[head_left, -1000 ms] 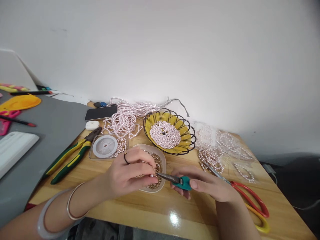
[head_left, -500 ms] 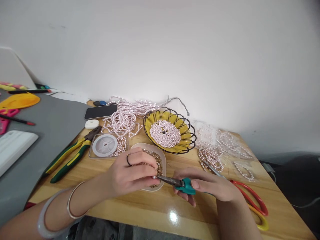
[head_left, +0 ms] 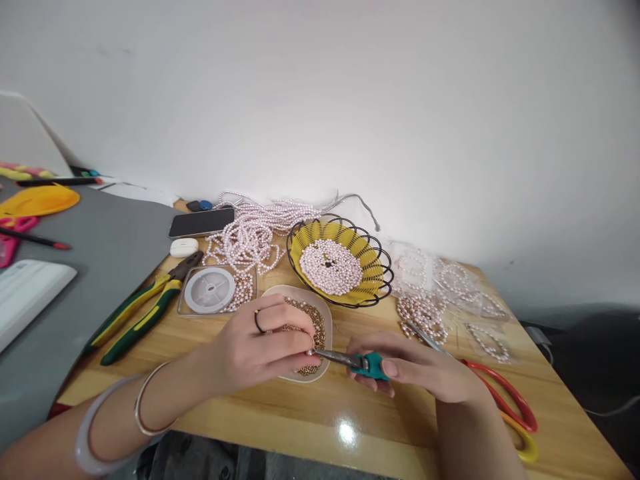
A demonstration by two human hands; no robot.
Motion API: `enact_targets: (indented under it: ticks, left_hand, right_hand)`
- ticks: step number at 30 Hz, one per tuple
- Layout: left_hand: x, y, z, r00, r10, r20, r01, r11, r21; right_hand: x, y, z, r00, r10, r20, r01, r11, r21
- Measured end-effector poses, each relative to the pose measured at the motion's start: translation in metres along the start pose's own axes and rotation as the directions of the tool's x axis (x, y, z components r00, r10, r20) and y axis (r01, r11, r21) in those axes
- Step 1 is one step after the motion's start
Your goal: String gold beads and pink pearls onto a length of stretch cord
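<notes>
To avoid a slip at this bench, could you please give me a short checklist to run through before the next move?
1. Pliers in hand: ok, the right hand holds the teal-handled pliers.
2. Bead held: ok, a small bead shows at the fingertips of the left hand.
3. Pliers gripping the bead: cannot tell, their tips reach it but the contact is too small to see.
4. Dish close by: ok, the dish of gold beads is partly hidden behind the left hand.
5. Scissors clear of the right arm: cannot tell, the arm hides part of the scissors.
</notes>
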State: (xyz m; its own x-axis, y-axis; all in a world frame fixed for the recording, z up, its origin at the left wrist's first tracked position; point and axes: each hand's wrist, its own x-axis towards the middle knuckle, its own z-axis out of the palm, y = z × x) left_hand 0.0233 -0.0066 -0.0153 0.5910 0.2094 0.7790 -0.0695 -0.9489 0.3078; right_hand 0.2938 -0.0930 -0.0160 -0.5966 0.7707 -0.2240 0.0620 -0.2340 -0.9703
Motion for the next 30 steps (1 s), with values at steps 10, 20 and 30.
enact_targets:
  ticks: [10,20,30]
  left_hand:
    - [0.001,0.0,0.001,0.998,-0.043,-0.042,0.04,0.998,-0.054]
    - [0.0,0.001,0.001,0.993,-0.118,-0.018,0.114,0.981,-0.157]
    - [0.004,0.0,-0.003,0.99,-0.138,-0.032,0.13,0.977,-0.171]
  right_hand:
    - [-0.002,0.0,-0.001,0.998,0.027,-0.048,-0.029,0.999,-0.032]
    - [-0.007,-0.003,0.0,0.992,0.055,-0.109,-0.072,0.986,-0.152]
    - [-0.003,-0.01,0.009,0.981,-0.1,-0.163,0.064,0.974,-0.215]
